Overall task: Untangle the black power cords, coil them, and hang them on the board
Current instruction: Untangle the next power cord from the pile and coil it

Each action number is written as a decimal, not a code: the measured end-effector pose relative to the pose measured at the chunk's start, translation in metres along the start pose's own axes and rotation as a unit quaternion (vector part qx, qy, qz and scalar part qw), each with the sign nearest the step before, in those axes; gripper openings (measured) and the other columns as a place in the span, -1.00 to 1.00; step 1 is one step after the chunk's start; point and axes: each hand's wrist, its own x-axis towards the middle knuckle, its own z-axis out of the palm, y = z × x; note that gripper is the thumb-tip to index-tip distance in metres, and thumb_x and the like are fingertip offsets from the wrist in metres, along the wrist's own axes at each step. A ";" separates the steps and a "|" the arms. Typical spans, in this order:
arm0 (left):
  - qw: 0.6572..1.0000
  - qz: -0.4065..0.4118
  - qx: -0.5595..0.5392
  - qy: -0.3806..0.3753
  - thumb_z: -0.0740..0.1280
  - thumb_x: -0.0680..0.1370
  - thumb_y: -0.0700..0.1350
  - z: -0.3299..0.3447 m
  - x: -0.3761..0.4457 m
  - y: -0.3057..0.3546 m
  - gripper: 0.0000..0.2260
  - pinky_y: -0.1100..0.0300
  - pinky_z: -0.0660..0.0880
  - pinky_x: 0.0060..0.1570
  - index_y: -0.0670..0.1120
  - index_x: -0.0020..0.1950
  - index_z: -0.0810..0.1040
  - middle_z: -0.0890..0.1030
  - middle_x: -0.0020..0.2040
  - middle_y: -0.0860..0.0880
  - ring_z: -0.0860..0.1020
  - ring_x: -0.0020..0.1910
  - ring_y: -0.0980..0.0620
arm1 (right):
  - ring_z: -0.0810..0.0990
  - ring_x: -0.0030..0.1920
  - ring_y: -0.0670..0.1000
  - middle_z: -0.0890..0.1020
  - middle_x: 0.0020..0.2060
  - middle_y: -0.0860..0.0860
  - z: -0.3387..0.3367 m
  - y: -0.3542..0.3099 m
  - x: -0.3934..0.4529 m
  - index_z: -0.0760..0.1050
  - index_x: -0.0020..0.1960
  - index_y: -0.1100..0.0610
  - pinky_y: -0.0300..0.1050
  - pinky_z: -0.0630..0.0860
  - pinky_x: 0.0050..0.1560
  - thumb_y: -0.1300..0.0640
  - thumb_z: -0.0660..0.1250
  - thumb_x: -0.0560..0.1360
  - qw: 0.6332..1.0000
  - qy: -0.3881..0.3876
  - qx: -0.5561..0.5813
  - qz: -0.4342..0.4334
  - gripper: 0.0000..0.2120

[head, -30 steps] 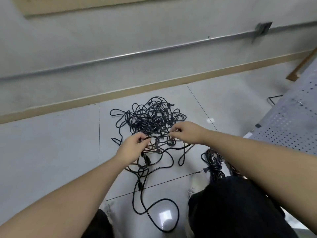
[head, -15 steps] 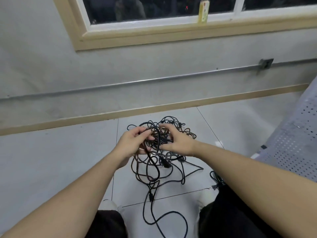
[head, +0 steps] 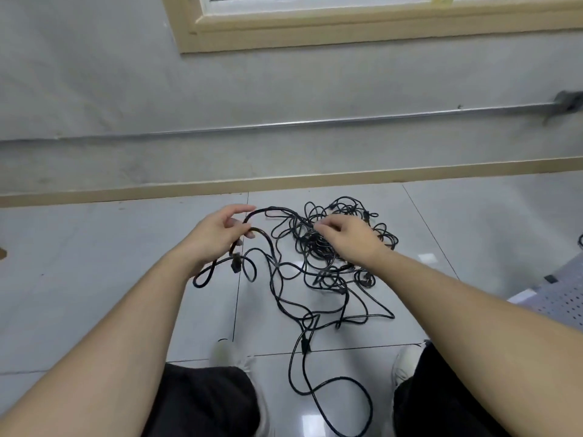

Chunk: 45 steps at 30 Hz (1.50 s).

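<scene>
A tangle of black power cords [head: 318, 250] lies on the grey tiled floor in front of me. My left hand [head: 217, 234] holds a loop of one cord [head: 255, 212] pulled out to the left of the pile, its fingers curled round it, and a plug [head: 236, 265] dangles just below the hand. My right hand [head: 350, 236] reaches into the top of the tangle with its fingers bent down among the cords; whether it pinches one is hidden. A long strand [head: 315, 383] trails toward me between my knees.
A grey perforated board [head: 558, 298] lies at the right edge. The wall with a beige skirting [head: 284, 181], a metal conduit [head: 315, 123] and a window frame [head: 347, 33] stands behind the pile. My shoes [head: 227, 354] and knees are near the bottom.
My left hand has drawn a cord loop out to the left of the pile, and the hands have moved apart. The camera has tilted and shifted, so the tangle now sits more to the right.
</scene>
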 end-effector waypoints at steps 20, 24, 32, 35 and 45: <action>0.991 -0.063 0.117 0.022 0.30 0.63 0.06 -0.014 0.003 -0.009 -0.68 0.15 0.38 -0.16 0.15 0.39 0.47 0.56 0.07 0.02 0.47 -0.20 0.10 | 0.47 -0.45 -0.37 0.52 -0.51 -0.36 0.034 -0.027 0.006 0.67 0.12 0.07 -0.50 0.32 -0.36 0.06 0.37 0.62 0.992 -0.115 0.049 -0.033 -0.85; 0.989 0.008 0.142 -0.044 0.36 0.61 0.05 0.004 -0.002 0.002 -0.57 0.18 0.43 -0.03 0.28 0.45 0.40 0.47 0.24 0.01 0.49 -0.11 0.11 | 0.43 -0.50 -0.27 0.50 -0.54 -0.29 0.030 -0.028 0.002 0.69 0.11 0.04 -0.46 0.29 -0.41 0.05 0.41 0.59 0.991 -0.103 0.080 -0.036 -0.86; 0.998 -0.047 -0.043 0.006 0.45 0.57 0.05 -0.004 -0.002 -0.001 -0.87 0.23 0.18 -0.43 0.01 -0.04 0.71 0.31 -0.44 0.13 0.20 -0.41 0.06 | 0.40 -0.41 -0.03 0.45 -0.47 -0.07 0.013 -0.015 -0.006 0.62 -0.11 0.03 -0.09 0.46 -0.29 -0.07 0.52 0.49 0.975 -0.169 0.141 0.010 -0.82; 0.996 -0.026 -0.024 0.078 0.47 0.56 0.02 -0.008 -0.006 -0.001 -0.89 0.23 0.21 -0.43 0.01 -0.09 0.68 0.44 -0.45 0.18 0.28 -0.50 0.14 | 0.54 -0.28 -0.02 0.55 -0.41 0.00 0.003 -0.004 -0.009 0.58 -0.22 0.07 -0.03 0.55 0.05 -0.15 0.42 0.55 0.964 -0.233 0.115 0.052 -0.68; 0.980 -0.080 -0.034 -0.177 0.32 0.60 0.18 -0.015 -0.028 0.013 -0.68 0.25 0.31 -0.50 0.14 0.32 0.57 0.68 -0.17 -0.14 0.39 -0.42 0.02 | 0.33 -0.38 -0.02 0.40 -0.44 -0.09 -0.005 -0.021 -0.017 0.59 -0.13 0.02 -0.23 0.28 -0.41 -0.05 0.33 0.63 0.986 -0.127 0.107 -0.029 -0.78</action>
